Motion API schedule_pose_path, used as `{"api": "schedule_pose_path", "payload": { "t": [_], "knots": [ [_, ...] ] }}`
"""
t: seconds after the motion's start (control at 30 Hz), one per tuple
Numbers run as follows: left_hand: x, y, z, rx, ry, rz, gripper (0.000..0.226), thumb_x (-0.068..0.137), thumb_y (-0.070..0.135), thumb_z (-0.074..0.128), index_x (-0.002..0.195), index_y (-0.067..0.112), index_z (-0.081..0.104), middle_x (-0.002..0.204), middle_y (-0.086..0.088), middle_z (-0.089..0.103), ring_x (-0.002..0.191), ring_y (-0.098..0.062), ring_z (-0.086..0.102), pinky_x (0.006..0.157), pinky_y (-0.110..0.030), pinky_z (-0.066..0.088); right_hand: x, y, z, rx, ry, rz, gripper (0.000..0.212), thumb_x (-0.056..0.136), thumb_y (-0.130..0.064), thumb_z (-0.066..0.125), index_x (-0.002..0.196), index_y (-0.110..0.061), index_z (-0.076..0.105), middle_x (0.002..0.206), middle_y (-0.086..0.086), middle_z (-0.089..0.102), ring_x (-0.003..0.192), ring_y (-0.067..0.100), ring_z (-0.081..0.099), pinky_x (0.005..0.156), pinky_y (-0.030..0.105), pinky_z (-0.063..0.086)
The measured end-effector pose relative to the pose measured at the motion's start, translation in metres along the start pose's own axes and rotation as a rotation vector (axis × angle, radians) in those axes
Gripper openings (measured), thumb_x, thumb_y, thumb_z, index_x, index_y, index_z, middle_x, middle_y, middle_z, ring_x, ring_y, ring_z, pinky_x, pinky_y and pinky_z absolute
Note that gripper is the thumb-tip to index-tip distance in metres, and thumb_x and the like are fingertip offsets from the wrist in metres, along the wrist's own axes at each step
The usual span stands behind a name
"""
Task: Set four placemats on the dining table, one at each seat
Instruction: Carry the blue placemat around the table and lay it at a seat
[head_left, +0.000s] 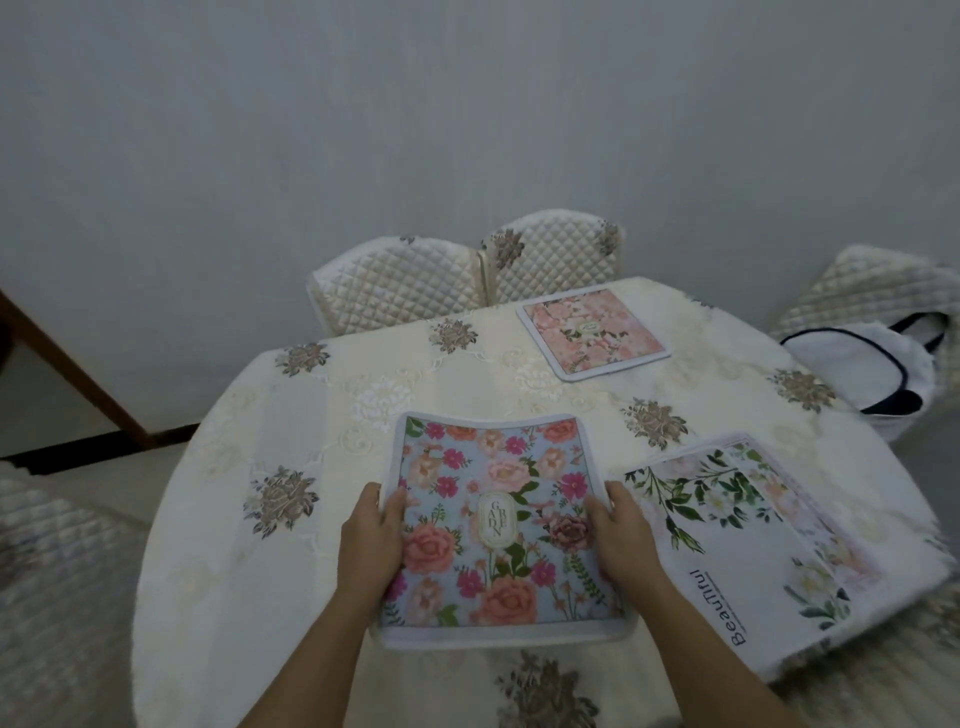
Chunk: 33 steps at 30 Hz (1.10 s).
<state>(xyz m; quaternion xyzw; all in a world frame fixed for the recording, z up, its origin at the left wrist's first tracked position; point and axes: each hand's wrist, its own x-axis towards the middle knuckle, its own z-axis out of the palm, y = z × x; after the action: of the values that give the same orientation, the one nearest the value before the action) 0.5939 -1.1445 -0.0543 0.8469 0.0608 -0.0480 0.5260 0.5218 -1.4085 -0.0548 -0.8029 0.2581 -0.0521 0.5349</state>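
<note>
Gripping blue placemat (493, 467) at side edges — left hand (371, 540), right hand (621, 540)

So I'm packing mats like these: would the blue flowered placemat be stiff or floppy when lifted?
Probably semi-flexible: the blue flowered placemat bows between the left hand and right hand without drooping. Likely light too, since plain grips at its side edges seem enough to carry it.

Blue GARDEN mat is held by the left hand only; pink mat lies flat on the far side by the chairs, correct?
Wrong on hands: in the head view the left hand and right hand both grip the blue GARDEN mat. The pink mat does lie flat by the chairs.
</note>
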Motion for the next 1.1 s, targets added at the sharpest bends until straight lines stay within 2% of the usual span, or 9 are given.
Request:
{"api": "schedule_pose_path", "payload": {
  "t": [0.17,0.4,0.57,0.67,0.73,0.8,0.97,1.03,1.1],
  "knots": [
    [0.004,0.01,-0.018,-0.03,-0.016,0.104,0.025,0.103,0.033,0.046,0.087,0.014,0.048,0.081,-0.007,0.067,0.071,-0.016,0.07,0.057,-0.036,0.058,0.001,-0.019,0.0,-0.006,0.025,0.007,0.021,0.099,-0.023,0.042,0.085,-0.008,0.042,0.083,0.013,0.061,0.073,0.026,0.062,0.061,0.042,0.051],
    [-0.005,0.005,-0.038,-0.01,0.071,0.129,0.02,0.104,0.033,0.043,0.099,0.017,0.053,0.088,-0.002,0.068,0.077,-0.016,0.069,0.068,-0.048,0.059,0.003,-0.025,0.018,-0.055,0.016,-0.055,0.022,0.1,-0.027,0.039,0.084,-0.012,0.043,0.082,0.015,0.062,0.076,0.032,0.065,0.066,0.053,0.055],
    [-0.029,-0.005,-0.067,-0.005,0.176,0.063,0.019,0.104,0.033,0.04,0.111,0.022,0.054,0.098,0.006,0.069,0.086,-0.007,0.068,0.075,-0.039,0.06,0.007,-0.038,0.043,-0.092,-0.131,-0.144,0.023,0.102,-0.031,0.039,0.088,-0.014,0.047,0.084,0.01,0.066,0.072,0.023,0.068,0.062,0.047,0.058],
    [-0.058,-0.016,-0.087,0.003,0.292,-0.005,0.016,0.105,0.03,0.039,0.104,0.019,0.052,0.092,0.003,0.069,0.081,-0.009,0.068,0.066,-0.031,0.058,0.004,-0.046,0.066,-0.12,-0.247,-0.232,0.022,0.101,-0.035,0.039,0.1,-0.016,0.05,0.096,0.011,0.068,0.08,0.023,0.07,0.065,0.043,0.059],
    [-0.081,-0.027,-0.099,0.016,0.377,-0.07,0.022,0.104,0.03,0.039,0.091,0.015,0.046,0.083,-0.002,0.068,0.074,-0.014,0.068,0.061,-0.039,0.057,0.0,-0.049,0.084,-0.138,-0.328,-0.294,0.022,0.101,-0.036,0.041,0.105,-0.018,0.052,0.1,0.01,0.067,0.082,0.021,0.07,0.066,0.042,0.06],
    [-0.107,-0.042,-0.108,0.005,0.468,-0.123,0.026,0.104,0.034,0.039,0.092,0.012,0.046,0.082,-0.004,0.068,0.074,-0.016,0.068,0.065,-0.045,0.058,-0.01,-0.051,0.102,-0.131,-0.42,-0.339,0.022,0.101,-0.034,0.042,0.097,-0.016,0.054,0.089,0.006,0.067,0.075,0.019,0.069,0.063,0.045,0.059],
    [-0.183,-0.076,-0.129,-0.063,0.689,-0.266,0.019,0.104,0.037,0.041,0.1,0.027,0.056,0.094,0.004,0.07,0.082,-0.008,0.07,0.072,-0.037,0.06,-0.054,-0.054,0.149,-0.128,-0.663,-0.42,0.021,0.101,-0.034,0.045,0.094,-0.015,0.053,0.081,0.0,0.067,0.07,0.016,0.07,0.054,0.036,0.057],
    [-0.21,-0.087,-0.14,-0.067,0.765,-0.309,0.02,0.103,0.039,0.042,0.098,0.025,0.055,0.092,0.001,0.071,0.081,-0.011,0.07,0.07,-0.036,0.06,-0.074,-0.056,0.169,-0.129,-0.743,-0.466,0.018,0.101,-0.032,0.045,0.099,-0.017,0.055,0.084,-0.003,0.068,0.07,0.01,0.069,0.053,0.026,0.055],
    [-0.234,-0.095,-0.156,-0.068,0.805,-0.355,0.022,0.103,0.04,0.042,0.095,0.023,0.052,0.088,0.0,0.071,0.077,-0.013,0.071,0.068,-0.041,0.061,-0.093,-0.06,0.189,-0.119,-0.812,-0.465,0.018,0.101,-0.031,0.045,0.101,-0.017,0.055,0.085,-0.001,0.069,0.069,0.01,0.069,0.053,0.027,0.055]
  ]
}}
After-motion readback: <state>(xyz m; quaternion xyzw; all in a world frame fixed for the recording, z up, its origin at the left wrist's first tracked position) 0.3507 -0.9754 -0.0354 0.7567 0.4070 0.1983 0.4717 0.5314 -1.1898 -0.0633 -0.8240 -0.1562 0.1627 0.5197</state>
